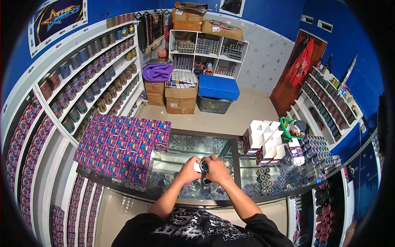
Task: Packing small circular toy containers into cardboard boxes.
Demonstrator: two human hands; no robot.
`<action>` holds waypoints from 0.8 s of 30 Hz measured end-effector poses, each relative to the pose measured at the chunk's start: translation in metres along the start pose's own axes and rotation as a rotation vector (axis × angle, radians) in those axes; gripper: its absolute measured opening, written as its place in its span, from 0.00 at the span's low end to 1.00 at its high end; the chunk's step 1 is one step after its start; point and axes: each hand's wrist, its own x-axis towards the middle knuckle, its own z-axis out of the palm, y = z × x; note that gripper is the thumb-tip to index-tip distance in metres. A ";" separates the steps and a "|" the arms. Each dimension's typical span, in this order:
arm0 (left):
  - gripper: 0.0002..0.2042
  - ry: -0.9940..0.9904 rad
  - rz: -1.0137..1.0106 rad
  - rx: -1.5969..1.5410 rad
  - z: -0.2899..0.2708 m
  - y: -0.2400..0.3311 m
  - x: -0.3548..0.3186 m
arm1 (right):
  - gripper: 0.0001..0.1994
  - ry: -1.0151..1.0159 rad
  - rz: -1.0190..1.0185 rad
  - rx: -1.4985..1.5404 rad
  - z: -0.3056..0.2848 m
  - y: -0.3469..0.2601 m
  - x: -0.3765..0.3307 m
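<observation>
Over the glass counter [197,140], both my hands meet in front of me. My left hand [189,171] is closed around a small white thing [197,167], which looks like an opened carton, though the fingers cover most of it. Against it, my right hand [217,169] grips a small dark cylinder with a round labelled end [204,165], spool-like in shape. Whether the cylinder is partly inside the white thing I cannot tell. To the left stands a block of closed purple-and-pink printed boxes [119,144]. White-flapped open boxes [265,140] stand to the right.
Stacked cylinders [314,148] fill the counter's right end, beside a green-rimmed basket [290,128]. Spool-like cylinders [264,181] show in rows at the right. Shelves of spools [90,74] line the left wall. Cardboard cartons [181,105] and a blue box [219,87] stand behind.
</observation>
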 end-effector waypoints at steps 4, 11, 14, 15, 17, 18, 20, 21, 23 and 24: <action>0.31 0.018 0.023 0.014 0.002 -0.007 0.002 | 0.27 -0.199 0.043 -0.085 0.004 0.001 0.010; 0.31 0.036 0.128 0.032 0.005 -0.005 0.001 | 0.14 -0.484 -0.036 -0.130 0.003 0.012 0.036; 0.31 0.059 0.134 0.032 0.004 -0.009 0.000 | 0.20 -0.688 -0.024 -0.211 -0.008 -0.002 0.049; 0.31 0.065 0.138 0.037 0.004 -0.009 0.000 | 0.20 -0.689 -0.025 -0.212 -0.006 -0.002 0.050; 0.31 0.072 0.147 0.039 0.006 -0.011 0.002 | 0.16 -0.739 -0.018 -0.252 0.000 0.000 0.053; 0.32 0.076 0.155 0.041 0.006 -0.011 0.001 | 0.16 -0.741 -0.020 -0.253 0.002 0.001 0.054; 0.32 0.081 0.155 0.044 0.007 -0.011 0.001 | 0.13 -0.711 -0.022 -0.244 0.006 0.002 0.053; 0.31 0.084 0.157 0.047 0.006 -0.011 0.001 | 0.13 -0.711 -0.022 -0.244 0.008 0.003 0.053; 0.31 0.081 0.153 0.045 0.006 -0.009 0.000 | 0.15 -0.656 0.025 -0.200 0.010 0.007 0.052; 0.31 0.077 0.146 0.041 0.006 -0.005 -0.001 | 0.15 -0.657 0.026 -0.199 0.006 0.005 0.052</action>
